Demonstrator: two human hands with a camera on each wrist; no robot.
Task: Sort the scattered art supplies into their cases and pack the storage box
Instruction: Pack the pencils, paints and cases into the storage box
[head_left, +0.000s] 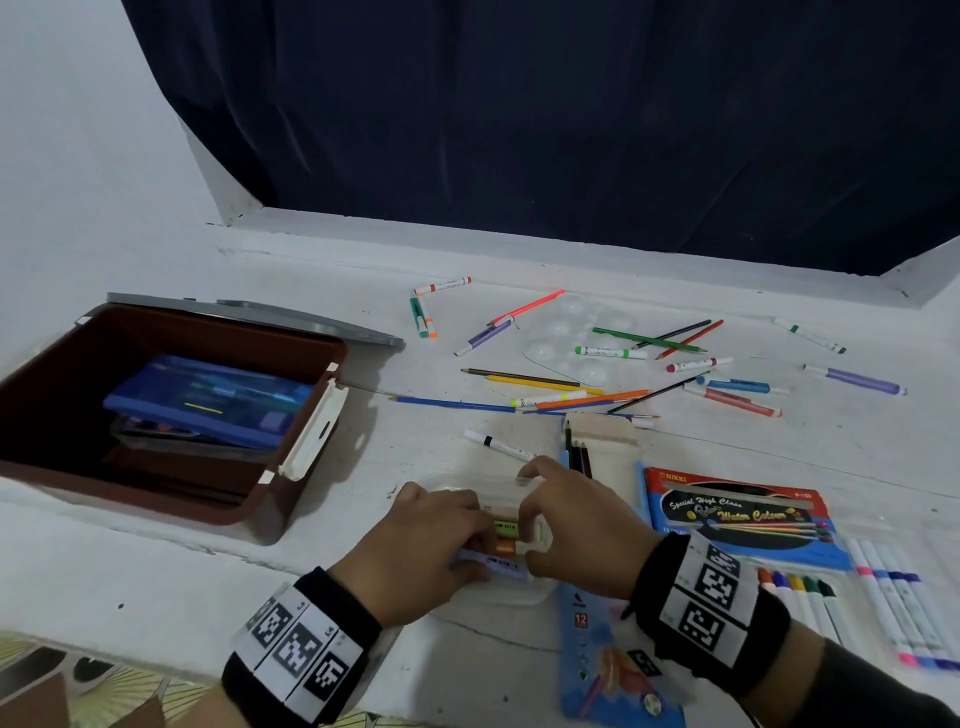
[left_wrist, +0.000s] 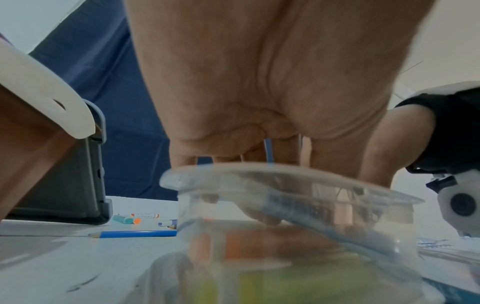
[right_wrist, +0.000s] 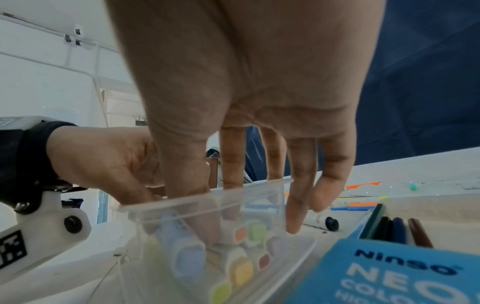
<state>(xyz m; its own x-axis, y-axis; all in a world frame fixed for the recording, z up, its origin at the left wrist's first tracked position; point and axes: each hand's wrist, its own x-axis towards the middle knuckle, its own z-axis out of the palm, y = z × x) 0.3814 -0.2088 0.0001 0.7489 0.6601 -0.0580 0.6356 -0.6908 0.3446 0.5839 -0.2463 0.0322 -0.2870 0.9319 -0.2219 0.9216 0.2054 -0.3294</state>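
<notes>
A clear plastic case (head_left: 511, 491) sits near the front edge of the white table (head_left: 156, 571), between both hands. Through its see-through walls show stubby highlighters (right_wrist: 241, 265) with pastel ends: blue, yellow, orange, green. The left hand (head_left: 415, 545) reaches into the case, its fingers curled around the highlighters inside. The right hand (head_left: 576, 525) has its thumb and forefinger down in the case on a blue-ended highlighter, the other fingers (right_wrist: 298, 195) hanging straight outside the wall. The open brown storage box (head_left: 291, 514) stands just left, a blue pencil box (head_left: 623, 670) touching on the right. Loose pencils and markers (head_left: 597, 374) lie scattered farther back, bare table between.
</notes>
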